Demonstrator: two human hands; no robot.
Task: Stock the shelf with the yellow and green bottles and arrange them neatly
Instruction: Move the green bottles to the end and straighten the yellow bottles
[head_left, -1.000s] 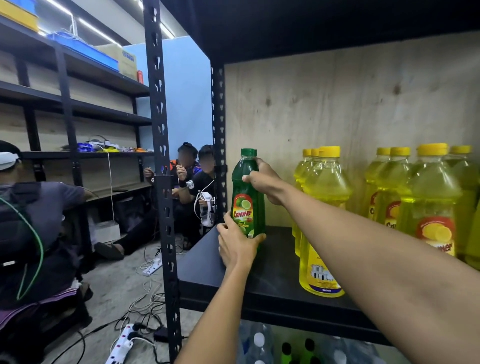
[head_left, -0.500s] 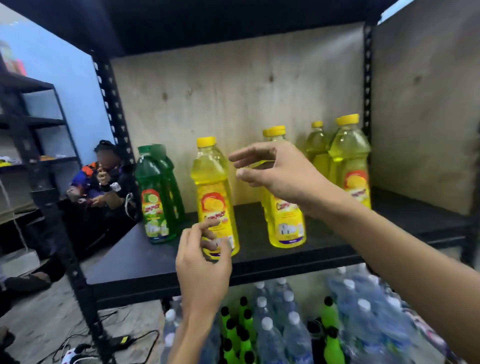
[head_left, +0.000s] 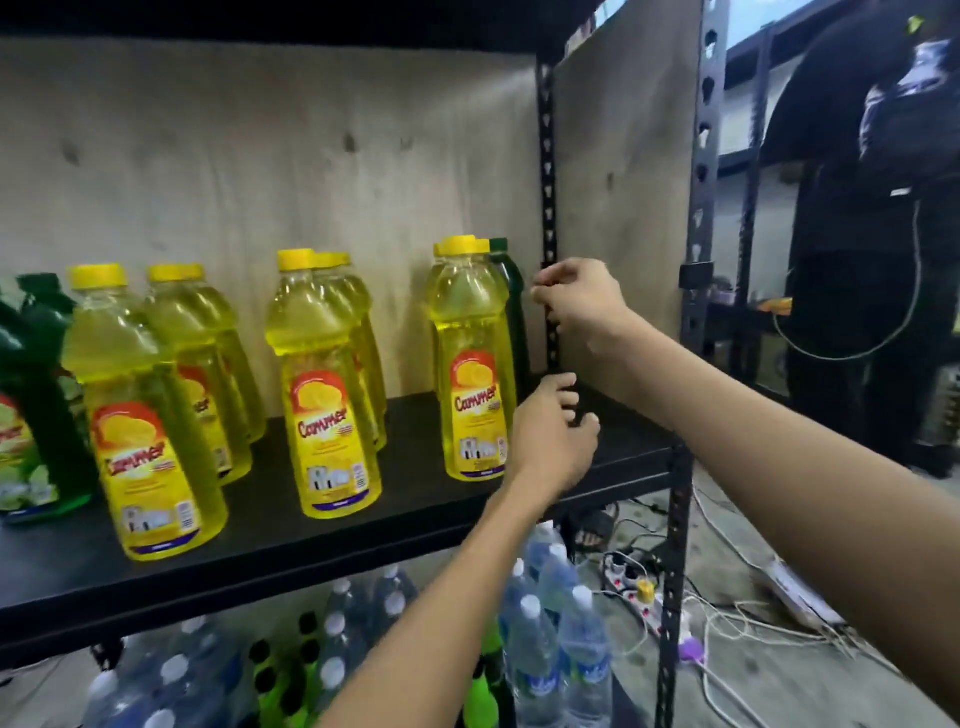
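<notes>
Yellow bottles stand in rows on the black shelf (head_left: 363, 535): one row at the left front (head_left: 150, 431), one in the middle (head_left: 327, 415) and one at the right (head_left: 475, 374). Green bottles (head_left: 31, 415) stand at the far left. One dark green bottle (head_left: 511, 291) stands at the back right, mostly hidden behind the right yellow row. My right hand (head_left: 582, 306) hovers just right of that green bottle's neck, fingers loosely curled, holding nothing. My left hand (head_left: 550, 436) hangs lower, just right of the right yellow row and above the shelf board, also holding nothing.
Plywood panels close the shelf's back and right side. The black corner post (head_left: 675, 519) stands at the right front. Water bottles and green-capped bottles (head_left: 540, 654) fill the level below. A power strip and cables (head_left: 639, 597) lie on the floor; a person in dark clothes (head_left: 872, 208) stands at the right.
My view has swung right from the left end of the shelf. Both hands let go of the left green bottle and moved across to the right end, still holding nothing.
</notes>
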